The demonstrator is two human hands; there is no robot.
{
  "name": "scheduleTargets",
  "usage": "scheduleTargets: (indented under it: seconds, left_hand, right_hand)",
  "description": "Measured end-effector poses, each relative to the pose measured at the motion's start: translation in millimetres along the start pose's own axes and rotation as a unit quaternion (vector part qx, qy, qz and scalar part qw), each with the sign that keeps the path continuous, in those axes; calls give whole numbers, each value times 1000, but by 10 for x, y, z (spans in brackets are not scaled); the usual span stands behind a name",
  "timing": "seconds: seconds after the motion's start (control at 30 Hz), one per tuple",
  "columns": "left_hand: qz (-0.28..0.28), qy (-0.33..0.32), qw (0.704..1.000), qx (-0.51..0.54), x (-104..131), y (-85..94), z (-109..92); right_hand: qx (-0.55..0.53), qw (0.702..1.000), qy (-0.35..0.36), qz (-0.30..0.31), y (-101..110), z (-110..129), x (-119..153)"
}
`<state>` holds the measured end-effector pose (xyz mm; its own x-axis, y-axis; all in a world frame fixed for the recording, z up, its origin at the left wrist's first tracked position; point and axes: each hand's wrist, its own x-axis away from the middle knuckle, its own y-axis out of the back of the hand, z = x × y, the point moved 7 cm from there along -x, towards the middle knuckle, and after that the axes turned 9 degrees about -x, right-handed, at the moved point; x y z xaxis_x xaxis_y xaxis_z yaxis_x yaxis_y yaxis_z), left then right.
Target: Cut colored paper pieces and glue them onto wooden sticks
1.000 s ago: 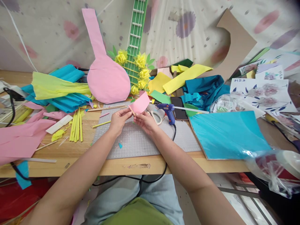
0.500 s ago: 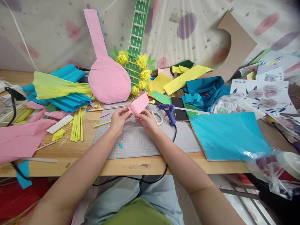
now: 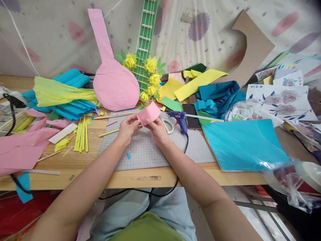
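A small piece of pink paper [image 3: 149,113] is held up over the grey cutting mat [image 3: 147,154], its surface curving a little. My left hand [image 3: 127,129] pinches its lower left corner. On the lower right edge, my right hand [image 3: 156,129] grips it with the thumb on the near face. Just right of that hand lie scissors [image 3: 168,126] with pale handles, partly hidden, and a blue hot glue gun [image 3: 181,121] with a long white glue stick in its back. Behind the paper stands a pink guitar-shaped cutout [image 3: 116,87], next to a green paper guitar [image 3: 144,63] with yellow flowers.
Yellow paper strips [image 3: 81,135] and crumpled pink paper [image 3: 22,145] lie at left, near blue crepe paper [image 3: 72,108]. A phone [image 3: 192,116] sits behind the glue gun. At right is a blue sheet [image 3: 245,145]. The gun's black cord [image 3: 187,144] runs over the table edge.
My right thumb has moved up onto the near face of the pink paper, which now bends more. The paper has dipped slightly. My left hand keeps its pinch.
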<state>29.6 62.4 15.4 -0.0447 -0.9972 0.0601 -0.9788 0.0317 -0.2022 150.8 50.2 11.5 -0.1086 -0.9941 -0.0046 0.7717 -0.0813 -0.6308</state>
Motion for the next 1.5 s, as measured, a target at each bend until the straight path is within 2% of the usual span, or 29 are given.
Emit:
scheduleTargets:
  seconds: [0.17, 0.87, 1.2, 1.5]
  left_hand:
    - [1, 6, 1000, -2, 0, -5, -5]
    - [10, 13, 1000, -15, -12, -17, -5]
    - [-24, 16, 1000, -10, 26, 3, -45]
    - [-24, 12, 1000, -7, 14, 0, -26]
  right_hand:
    - [-3, 1000, 22, 5, -1, 24, 0]
    - [12, 999, 26, 26, -40, 16, 20]
    - [53, 996, 64, 38, -68, 47, 37]
    - [72, 993, 84, 38, -71, 61, 37]
